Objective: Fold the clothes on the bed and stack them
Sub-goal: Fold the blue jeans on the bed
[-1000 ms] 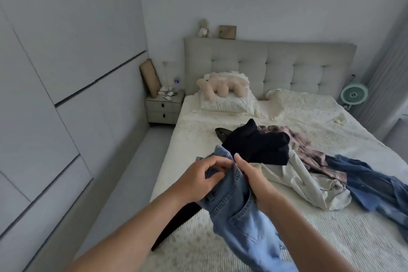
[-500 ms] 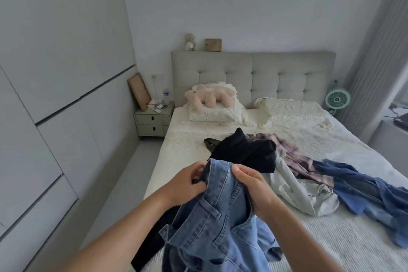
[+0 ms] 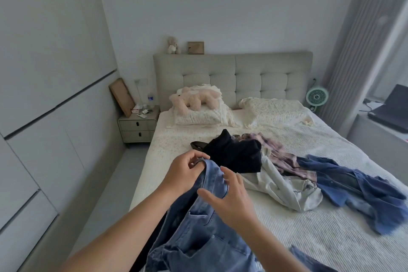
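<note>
Light blue jeans (image 3: pixel 198 234) hang in front of me over the near left part of the bed (image 3: pixel 309 234). My left hand (image 3: pixel 183 174) pinches the jeans' waistband at the button. My right hand (image 3: pixel 227 199) lies over the denim just below it, fingers spread and loose. Further up the bed lie a black garment (image 3: pixel 236 157), a white garment (image 3: pixel 284 190), a pink plaid piece (image 3: pixel 278 152) and a dark blue denim shirt (image 3: pixel 362 192), all unfolded in a loose heap.
Two pillows (image 3: pixel 273 110) and a plush toy (image 3: pixel 196 99) sit by the headboard. A nightstand (image 3: pixel 138 126) stands left of the bed, a small fan (image 3: pixel 316 96) to its right. A laptop (image 3: pixel 393 112) rests on the right ledge. Wardrobe doors (image 3: pixel 44 95) line the left aisle.
My right hand has let go of the waistband and opened over the denim. My left hand keeps its hold. The camera has tilted up and the jeans have dropped lower.
</note>
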